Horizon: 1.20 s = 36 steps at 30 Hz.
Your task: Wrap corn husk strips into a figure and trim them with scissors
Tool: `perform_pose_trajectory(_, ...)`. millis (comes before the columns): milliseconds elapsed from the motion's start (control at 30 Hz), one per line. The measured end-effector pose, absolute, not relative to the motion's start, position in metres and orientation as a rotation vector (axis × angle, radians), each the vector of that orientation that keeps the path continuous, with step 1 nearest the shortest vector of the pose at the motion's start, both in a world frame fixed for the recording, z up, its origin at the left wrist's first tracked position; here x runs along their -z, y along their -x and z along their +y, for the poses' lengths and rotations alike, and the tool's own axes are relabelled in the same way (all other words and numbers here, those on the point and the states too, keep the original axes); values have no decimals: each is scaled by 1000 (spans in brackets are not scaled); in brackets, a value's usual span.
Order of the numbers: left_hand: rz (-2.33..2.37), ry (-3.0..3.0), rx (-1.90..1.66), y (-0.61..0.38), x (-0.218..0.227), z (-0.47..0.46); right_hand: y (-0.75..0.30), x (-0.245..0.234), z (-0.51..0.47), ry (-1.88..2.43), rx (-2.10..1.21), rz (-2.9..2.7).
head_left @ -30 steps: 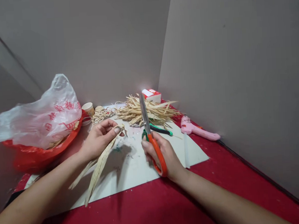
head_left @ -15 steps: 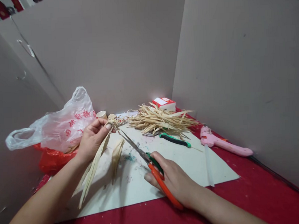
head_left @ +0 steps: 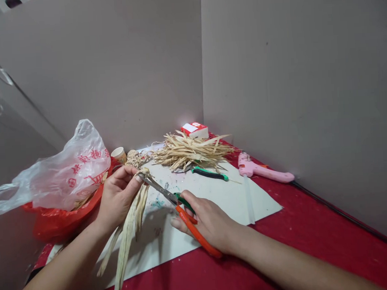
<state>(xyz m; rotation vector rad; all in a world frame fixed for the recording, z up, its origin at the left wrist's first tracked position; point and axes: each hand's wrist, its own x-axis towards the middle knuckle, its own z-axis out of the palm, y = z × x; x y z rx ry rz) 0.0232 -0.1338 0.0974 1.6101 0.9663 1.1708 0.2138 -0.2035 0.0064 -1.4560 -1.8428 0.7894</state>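
Left hand [head_left: 119,195] pinching husk [head_left: 128,236] at its bunched top, strips hanging over board [head_left: 230,208]; right hand [head_left: 207,220] gripping scissors [head_left: 167,194] by the handles, tips by left thumb. Husk looks light, papery, likely splits; best held at the bunch

Dimly and flatly lit from out of view across the smooth grey partition walls [head_left: 136,69]. Brightest on the flat white board [head_left: 229,195], darkened by soft shadows beneath the steel scissors with orange and green handles [head_left: 172,196]. Glows faintly behind the small red-and-white box [head_left: 197,131]. Slightly soft in fine detail; stretched wide-angle toward the edges.
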Motion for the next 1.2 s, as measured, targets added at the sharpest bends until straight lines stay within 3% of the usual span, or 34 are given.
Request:
perform_pose_trajectory(333, 971, -1511, -970, -24, -81, -137, -212, -6, -203, 1585, -665, -1813)
perform_pose_trajectory(767, 930, -1340, -864, -17, -76, -134, -207, -8, -208, 1548, -759, -1734)
perform_pose_trajectory(1200, 1018, -1630, -573, 4, -50, -120, -210, -5, -204, 1690, -781, -1793)
